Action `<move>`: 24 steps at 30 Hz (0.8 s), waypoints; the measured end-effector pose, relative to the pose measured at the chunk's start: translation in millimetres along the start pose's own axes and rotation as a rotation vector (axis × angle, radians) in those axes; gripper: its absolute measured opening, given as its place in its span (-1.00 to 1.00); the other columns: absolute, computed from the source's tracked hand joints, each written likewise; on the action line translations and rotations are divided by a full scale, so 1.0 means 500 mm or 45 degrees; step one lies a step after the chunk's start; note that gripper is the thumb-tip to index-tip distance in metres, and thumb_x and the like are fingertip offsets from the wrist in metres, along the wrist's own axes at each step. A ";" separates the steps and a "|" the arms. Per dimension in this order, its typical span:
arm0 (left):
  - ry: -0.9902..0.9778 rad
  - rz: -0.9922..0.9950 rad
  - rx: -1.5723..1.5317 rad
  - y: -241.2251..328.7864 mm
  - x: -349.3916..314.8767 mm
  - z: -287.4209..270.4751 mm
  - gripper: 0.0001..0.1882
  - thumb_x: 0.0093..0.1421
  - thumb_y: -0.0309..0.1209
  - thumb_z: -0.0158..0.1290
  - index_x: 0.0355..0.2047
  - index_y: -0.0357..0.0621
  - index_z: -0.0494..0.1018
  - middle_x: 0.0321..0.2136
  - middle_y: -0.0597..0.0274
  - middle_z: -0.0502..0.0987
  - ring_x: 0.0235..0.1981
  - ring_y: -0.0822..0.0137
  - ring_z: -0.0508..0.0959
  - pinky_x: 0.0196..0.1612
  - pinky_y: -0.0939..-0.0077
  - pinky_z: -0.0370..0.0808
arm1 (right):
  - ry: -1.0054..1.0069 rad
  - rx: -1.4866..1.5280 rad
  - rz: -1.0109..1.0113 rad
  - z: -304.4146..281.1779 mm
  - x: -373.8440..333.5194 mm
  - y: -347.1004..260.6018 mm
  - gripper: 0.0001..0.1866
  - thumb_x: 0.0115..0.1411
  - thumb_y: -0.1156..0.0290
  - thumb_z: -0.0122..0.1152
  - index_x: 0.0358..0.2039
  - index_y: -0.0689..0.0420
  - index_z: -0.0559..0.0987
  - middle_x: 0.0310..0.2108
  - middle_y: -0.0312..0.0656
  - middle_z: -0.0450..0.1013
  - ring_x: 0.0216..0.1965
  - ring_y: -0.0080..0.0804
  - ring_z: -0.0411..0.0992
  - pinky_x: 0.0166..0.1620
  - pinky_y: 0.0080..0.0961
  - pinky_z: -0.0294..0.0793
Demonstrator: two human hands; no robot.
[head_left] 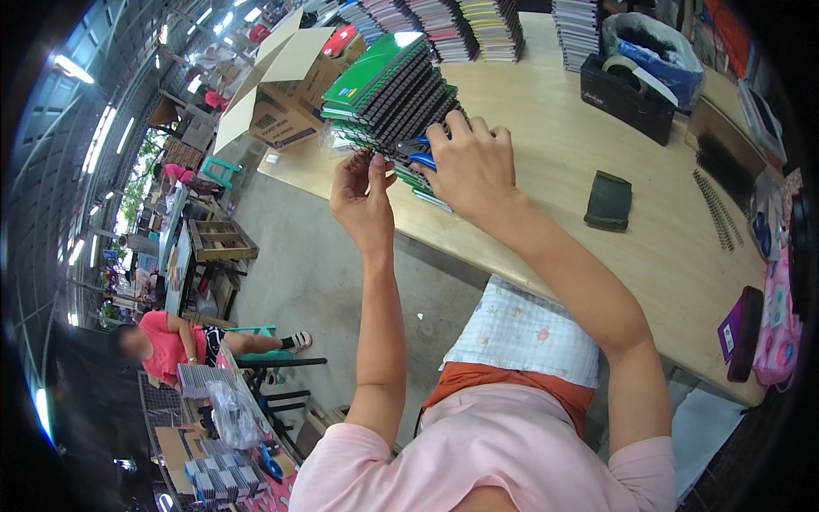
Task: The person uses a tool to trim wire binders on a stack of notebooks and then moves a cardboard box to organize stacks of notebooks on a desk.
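Note:
A stack of green spiral-bound notebooks stands near the table's front edge, black coils facing me. My right hand is closed round the blue handles of a pair of pliers, whose jaws point left at the coils low in the stack. Just left of the jaws, the fingers and thumb of my left hand are pinched together on the end of a black wire coil. The exact contact between jaws and wire is too small to make out.
An open cardboard box adjoins the stack on the left. More notebook piles line the far edge. A black tape dispenser, a dark green block and loose coils lie rightward. A person in pink sits at lower left.

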State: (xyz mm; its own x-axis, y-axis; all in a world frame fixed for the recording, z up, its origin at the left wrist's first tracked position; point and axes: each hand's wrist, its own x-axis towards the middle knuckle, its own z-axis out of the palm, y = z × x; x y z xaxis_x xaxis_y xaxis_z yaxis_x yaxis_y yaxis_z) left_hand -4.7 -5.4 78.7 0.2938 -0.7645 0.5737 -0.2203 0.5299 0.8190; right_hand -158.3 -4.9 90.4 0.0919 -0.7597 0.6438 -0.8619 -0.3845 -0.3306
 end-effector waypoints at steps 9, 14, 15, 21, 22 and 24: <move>0.008 -0.007 -0.018 0.003 0.002 -0.002 -0.81 0.26 -0.50 0.12 -0.17 -0.37 0.45 -0.32 0.13 0.56 -0.35 0.35 0.62 -0.32 0.51 0.65 | -0.105 0.050 0.032 -0.004 0.009 0.011 -0.87 0.07 0.40 0.16 -0.35 0.11 0.59 -0.28 -0.20 0.50 -0.21 -0.24 0.51 -0.21 -0.13 0.42; 0.002 0.004 -0.018 0.006 0.002 -0.006 -0.79 0.27 -0.48 0.12 -0.16 -0.38 0.45 -0.32 0.12 0.56 -0.35 0.34 0.62 -0.33 0.51 0.65 | 0.092 0.036 -0.007 -0.013 0.002 0.003 -0.87 0.08 0.39 0.16 -0.35 0.10 0.59 -0.28 -0.21 0.50 -0.21 -0.22 0.51 -0.21 -0.11 0.41; -0.001 0.006 -0.016 0.009 0.003 -0.005 -0.79 0.27 -0.48 0.12 -0.15 -0.38 0.45 -0.32 0.12 0.56 -0.35 0.34 0.62 -0.32 0.51 0.65 | 0.100 0.025 -0.013 -0.010 0.005 0.000 -0.87 0.08 0.39 0.16 -0.35 0.10 0.59 -0.28 -0.20 0.50 -0.21 -0.22 0.51 -0.21 -0.11 0.41; 0.005 -0.022 -0.032 0.017 0.008 -0.001 -0.77 0.28 -0.47 0.11 -0.13 -0.39 0.45 -0.31 0.12 0.56 -0.35 0.35 0.63 -0.32 0.52 0.65 | -0.232 0.061 0.041 -0.010 0.026 0.002 -0.88 0.11 0.39 0.14 -0.35 0.10 0.58 -0.31 -0.18 0.52 -0.25 -0.20 0.53 -0.20 -0.10 0.41; 0.007 -0.029 -0.025 0.017 0.009 0.000 -0.77 0.28 -0.47 0.11 -0.12 -0.39 0.45 -0.31 0.12 0.56 -0.34 0.36 0.63 -0.32 0.52 0.65 | -0.297 0.074 0.056 -0.011 0.026 0.006 -0.88 0.11 0.39 0.14 -0.35 0.10 0.58 -0.31 -0.18 0.52 -0.26 -0.19 0.53 -0.19 -0.10 0.41; 0.010 -0.025 0.014 0.017 0.006 -0.008 -0.77 0.28 -0.48 0.10 -0.12 -0.39 0.45 -0.30 0.11 0.57 -0.34 0.37 0.62 -0.32 0.52 0.65 | -0.108 0.081 0.040 -0.024 0.017 0.005 -0.88 0.12 0.39 0.14 -0.35 0.10 0.58 -0.31 -0.18 0.52 -0.26 -0.20 0.53 -0.19 -0.11 0.41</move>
State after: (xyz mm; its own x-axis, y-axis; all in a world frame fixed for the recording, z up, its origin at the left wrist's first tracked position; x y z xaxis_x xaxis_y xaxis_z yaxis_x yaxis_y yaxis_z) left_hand -1.8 -1.7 87.3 0.3056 -0.7720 0.5574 -0.2246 0.5104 0.8301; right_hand -165.9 -6.0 103.3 0.1093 -0.8127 0.5723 -0.8319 -0.3899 -0.3949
